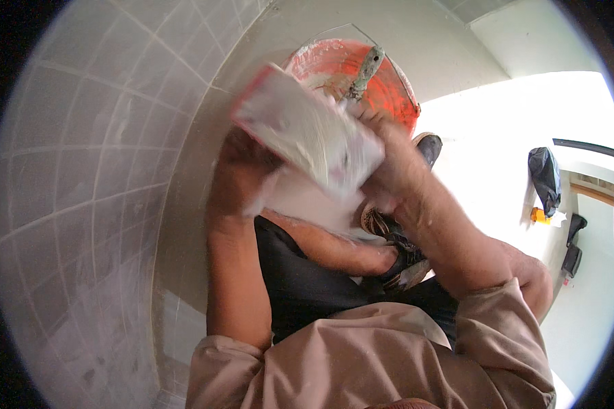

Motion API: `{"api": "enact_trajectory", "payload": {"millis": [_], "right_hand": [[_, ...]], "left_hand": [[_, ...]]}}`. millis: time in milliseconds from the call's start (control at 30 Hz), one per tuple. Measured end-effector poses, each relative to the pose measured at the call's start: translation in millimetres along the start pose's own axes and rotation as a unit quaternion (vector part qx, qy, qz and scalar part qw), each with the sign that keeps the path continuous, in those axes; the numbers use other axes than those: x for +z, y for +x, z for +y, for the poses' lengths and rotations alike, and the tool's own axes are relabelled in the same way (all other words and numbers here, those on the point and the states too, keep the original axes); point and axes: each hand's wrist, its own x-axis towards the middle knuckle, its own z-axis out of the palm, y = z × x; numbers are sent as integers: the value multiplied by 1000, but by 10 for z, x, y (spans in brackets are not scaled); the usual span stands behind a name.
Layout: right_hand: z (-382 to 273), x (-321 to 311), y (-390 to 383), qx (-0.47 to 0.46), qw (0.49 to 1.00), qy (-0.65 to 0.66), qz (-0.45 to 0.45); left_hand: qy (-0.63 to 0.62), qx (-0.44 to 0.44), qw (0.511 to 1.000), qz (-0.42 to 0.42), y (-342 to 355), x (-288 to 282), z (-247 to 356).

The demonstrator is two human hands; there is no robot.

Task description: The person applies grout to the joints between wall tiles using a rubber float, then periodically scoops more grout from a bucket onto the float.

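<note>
In front of me I hold a whitish, rectangular plastic packet (307, 129) with a red edge, tilted and smeared by motion. My left hand (249, 160) grips its lower left side, the fingers partly hidden beneath it. At its right end my right hand (383, 157) is closed on it. Just beyond stands an orange bucket (401, 102), its inside streaked with pale residue. A tool with a crusted grey handle (369, 68) leans in the bucket; the packet and my right hand hide its lower end. A pale, blurred patch shows below the packet.
Grey tiled wall (82, 150) rises close on my left. My bent legs and a dark patterned shoe (406, 255) lie under my arms. A black plastic bag (544, 180) and a small orange item (540, 216) are on the bright floor at the right.
</note>
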Motion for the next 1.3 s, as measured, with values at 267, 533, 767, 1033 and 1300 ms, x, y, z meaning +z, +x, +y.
{"api": "enact_trajectory", "payload": {"millis": [267,533,767,1033,1300], "right_hand": [[-559,-570,857,-390,203,-897,33],[-456,-746,851,-262,151,-953,-19],[-651,-277,652,-118,302,-945,-41],[-32,-470,503,-291,285,-897,-171],[-132,-548,223,-268,234,-895,-270]], "left_hand": [[-189,-29,972,139,952,-111,-66],[-105,-102,968,205,899,337,-72],[-174,21,952,252,885,383,-268],[-93,69,954,275,852,405,-368],[-116,89,947,287,740,494,-328]]}}
